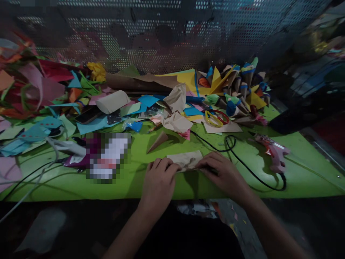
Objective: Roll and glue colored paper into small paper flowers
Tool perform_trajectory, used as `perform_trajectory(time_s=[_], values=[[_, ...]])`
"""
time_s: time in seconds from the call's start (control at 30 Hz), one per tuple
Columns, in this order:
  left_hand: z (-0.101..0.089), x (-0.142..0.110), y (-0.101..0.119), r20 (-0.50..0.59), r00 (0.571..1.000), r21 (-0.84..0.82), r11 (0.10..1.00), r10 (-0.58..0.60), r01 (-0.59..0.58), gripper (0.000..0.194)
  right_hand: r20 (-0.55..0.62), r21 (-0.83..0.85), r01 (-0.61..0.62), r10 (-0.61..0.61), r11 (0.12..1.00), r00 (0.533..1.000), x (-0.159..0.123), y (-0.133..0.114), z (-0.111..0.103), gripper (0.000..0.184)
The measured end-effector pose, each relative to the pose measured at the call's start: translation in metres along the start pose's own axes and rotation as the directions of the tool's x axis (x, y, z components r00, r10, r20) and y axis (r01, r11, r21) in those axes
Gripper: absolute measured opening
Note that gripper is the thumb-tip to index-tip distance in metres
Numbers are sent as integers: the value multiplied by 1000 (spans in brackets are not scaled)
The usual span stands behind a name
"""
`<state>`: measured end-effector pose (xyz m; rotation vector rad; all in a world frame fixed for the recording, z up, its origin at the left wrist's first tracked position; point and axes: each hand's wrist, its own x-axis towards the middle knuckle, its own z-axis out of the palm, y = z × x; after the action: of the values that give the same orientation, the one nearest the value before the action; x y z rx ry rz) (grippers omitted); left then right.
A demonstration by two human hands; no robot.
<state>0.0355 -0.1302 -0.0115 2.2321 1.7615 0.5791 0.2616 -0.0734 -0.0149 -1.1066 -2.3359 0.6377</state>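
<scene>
Between my two hands lies a strip of pale tan paper (185, 159), partly curled or folded, near the front of the green table. Its left end is pinched by my left hand (161, 174), fingers bent over it. My right hand (219, 171) grips the right end, fingertips pressed together. The paper's lower edge is partly hidden by my fingers. Just beyond my left hand rests a small brown paper cone (157, 141), lying on its side. To the right of my right hand is a pink glue gun (277, 154) with a black cord.
The green table (210, 187) has its front edge close to my wrists. A phone with a blurred screen (110, 156) lies left. Scissors with yellow and red handles (215, 118), crumpled tan paper (176, 120), coloured scraps (45, 79) and several decorated cones (239, 86) crowd the back.
</scene>
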Motion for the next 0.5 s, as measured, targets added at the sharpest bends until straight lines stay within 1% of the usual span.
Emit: perform_trajectory(time_s=[0.13, 0.23, 0.3, 0.37, 0.43, 0.5], values=[[-1, -3, -1, -33, 999, -39, 999, 28, -29, 12, -4, -22, -7, 7, 1000, 1000, -3, 2, -3, 10], [-1, -2, 0, -31, 999, -51, 998, 35, -36, 3, 50, 11, -34, 33, 999, 998, -2, 0, -6, 11], [-1, -1, 0, -27, 999, -59, 998, 29, -31, 7, 92, 33, -67, 63, 997, 994, 0, -2, -9, 11], [-1, 1, 1, -10, 1000, -70, 997, 12, -13, 9, 110, 25, -98, 95, 995, 989, 2, -4, -10, 10], [-1, 3, 2, 5, 1000, -74, 997, -22, 23, 8, 89, 8, -107, 106, 994, 990, 5, -6, -9, 10], [-1, 5, 2, 11, 999, -65, 997, -51, 52, 7, 38, 15, -94, 93, 995, 995, 6, -6, -7, 10]])
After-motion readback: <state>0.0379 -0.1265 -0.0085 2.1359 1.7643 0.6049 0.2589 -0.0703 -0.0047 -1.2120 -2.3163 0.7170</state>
